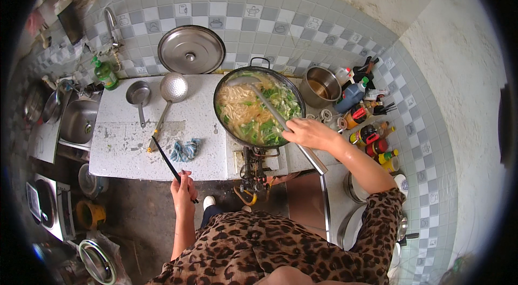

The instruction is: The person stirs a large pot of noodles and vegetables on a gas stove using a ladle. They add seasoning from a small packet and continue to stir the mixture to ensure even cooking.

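A wide two-handled wok (301, 101) sits on a gas burner (254, 169), full of noodles (236, 101) and chopped leafy greens (263, 130) in broth. My right hand (305, 133) grips the long metal handle of a ladle (270, 106); its head is partly sunk in the food at the wok's far side. My left hand (184, 190) holds a pair of black chopsticks (166, 158) over the counter's front edge, their tips pointing away from me and to the left. These tips appear near the handle end of a perforated skimmer (174, 86) lying on the counter.
On the white counter (121, 139) lie a small saucepan (138, 93) and a crumpled cloth (185, 150). A metal lid (191, 49) leans on the tiles. Right of the wok stand a steel pot (321, 86) and several sauce bottles (360, 113). A sink (79, 121) is at left.
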Demonstrator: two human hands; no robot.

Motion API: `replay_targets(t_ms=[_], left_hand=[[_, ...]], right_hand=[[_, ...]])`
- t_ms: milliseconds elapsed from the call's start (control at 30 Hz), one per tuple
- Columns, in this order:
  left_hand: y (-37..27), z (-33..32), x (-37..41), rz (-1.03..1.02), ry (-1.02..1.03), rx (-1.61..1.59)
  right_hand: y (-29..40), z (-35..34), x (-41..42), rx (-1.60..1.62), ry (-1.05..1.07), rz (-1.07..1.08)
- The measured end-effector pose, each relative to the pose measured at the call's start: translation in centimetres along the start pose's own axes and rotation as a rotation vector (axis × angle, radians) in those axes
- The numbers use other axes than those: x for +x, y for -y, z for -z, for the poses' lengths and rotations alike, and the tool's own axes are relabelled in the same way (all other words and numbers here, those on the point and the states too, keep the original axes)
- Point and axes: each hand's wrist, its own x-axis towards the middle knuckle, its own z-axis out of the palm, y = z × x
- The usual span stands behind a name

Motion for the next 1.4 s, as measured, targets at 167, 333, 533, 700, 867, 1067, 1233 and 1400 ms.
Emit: replay_targets(t_ms=[167, 333, 533, 700, 867, 1067, 1233, 1400], left_hand=[[-0.1, 0.3, -0.7, 0.0, -0.035, 0.011], [0.0, 0.2, -1.0, -0.001, -0.019, 0.002], [-0.1, -0.9, -1.2, 0.001, 0.005, 0.024], [0.3, -1.7, -1.2, 0.018, 0.078, 0.037], [0.9, -1.9, -1.1, 0.049, 0.11, 0.053], [1.7, -2.0, -0.6, 0.069, 0.131, 0.032], [1.3, -2.3, -0.7, 0.061, 0.14, 0.032], [0.5, -1.7, -1.0, 0.036, 0.085, 0.055]], right_hand=[[-0.1, -0.4, -0.6, -0.082, 0.104, 0.189], [0.8, 0.9, -3.6, -0.111, 0.148, 0.269], [3.5, 4.2, -7.5, -0.129, 0.26, 0.227], [6.0, 7.2, -10.3, -0.107, 0.288, 0.173], [8.1, 9.8, -12.8, -0.063, 0.272, 0.104], [10.4, 12.1, -13.2, 0.015, 0.36, 0.038], [9.3, 7.6, -12.6, -0.004, 0.297, 0.089], [7.5, 5.2, -11.4, -0.017, 0.229, 0.124]])
